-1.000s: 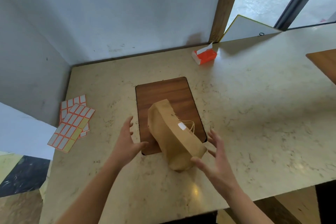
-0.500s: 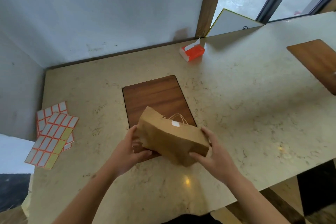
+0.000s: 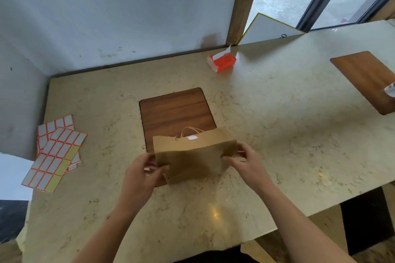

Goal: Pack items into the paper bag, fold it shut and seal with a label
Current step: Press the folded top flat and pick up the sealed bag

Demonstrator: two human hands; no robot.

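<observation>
Both hands [image 3: 141, 174] [image 3: 245, 161] around the paper bag's [image 3: 192, 156] opposite ends.

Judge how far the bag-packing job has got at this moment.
Done, apparently: the paper bag is folded shut with a white label on top. In hand: left hand and right hand grip its ends. Left: seemingly nothing. Contents are hidden.

One paper bag [image 3: 192, 156], two label sheets [image 3: 54, 156], two wooden boards [image 3: 175, 111], one tissue pack [image 3: 222, 63]
</observation>
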